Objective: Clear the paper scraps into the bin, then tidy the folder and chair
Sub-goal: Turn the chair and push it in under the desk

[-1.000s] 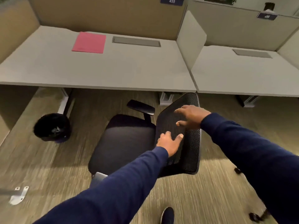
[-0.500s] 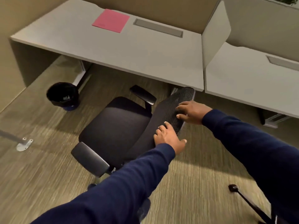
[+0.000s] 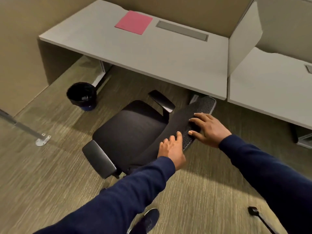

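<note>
Chair (image 3: 133, 132) placement is the step judged to be in hand: the black office chair stands on the carpet just off the desk's (image 3: 168, 53) front edge, its seat turned toward the desk's left end and its mesh backrest (image 3: 194, 114) lying edge-on, running from near the body up toward the front edge. Both hands are laid on the backrest's top rim. The left hand (image 3: 172, 149) is set on the nearer part, fingers curled over the rim; the right hand (image 3: 207, 129) is spread flat on the mesh farther along, fingers extended, not closed round anything. The left is therefore nearer the seat, the right nearer the desk. A swivel followed by a push toward the kneehole is judged to be called for. The pink folder (image 3: 134, 22) lies flat near the desk's back edge. The black bin (image 3: 81, 96) stands on the floor beneath the left end.
</note>
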Action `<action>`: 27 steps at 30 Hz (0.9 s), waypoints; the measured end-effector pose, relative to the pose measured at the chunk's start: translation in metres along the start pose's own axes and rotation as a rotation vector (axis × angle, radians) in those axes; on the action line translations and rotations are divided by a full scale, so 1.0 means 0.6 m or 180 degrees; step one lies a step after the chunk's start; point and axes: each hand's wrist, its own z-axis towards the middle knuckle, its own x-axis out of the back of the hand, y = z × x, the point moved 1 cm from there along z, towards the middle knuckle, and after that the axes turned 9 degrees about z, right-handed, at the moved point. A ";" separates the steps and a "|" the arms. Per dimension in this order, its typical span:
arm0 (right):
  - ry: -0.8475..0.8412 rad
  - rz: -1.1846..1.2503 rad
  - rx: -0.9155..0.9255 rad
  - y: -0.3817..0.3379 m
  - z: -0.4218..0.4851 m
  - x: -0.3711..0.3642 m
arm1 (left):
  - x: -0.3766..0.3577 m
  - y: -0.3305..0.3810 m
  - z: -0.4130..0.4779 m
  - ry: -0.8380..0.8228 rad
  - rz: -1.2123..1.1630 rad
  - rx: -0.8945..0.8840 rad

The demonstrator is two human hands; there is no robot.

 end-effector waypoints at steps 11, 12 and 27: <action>-0.0121 -0.0023 0.0710 -0.118 0.002 -0.059 | 0.009 -0.148 -0.078 0.0093 0.0369 -0.0537; -0.0046 -0.0030 0.0743 -0.136 -0.002 -0.066 | 0.010 -0.164 -0.086 0.0121 0.0434 -0.0553; 0.0923 0.0333 0.0304 -0.363 -0.015 -0.145 | 0.035 -0.313 -0.128 0.0326 0.0869 -0.0105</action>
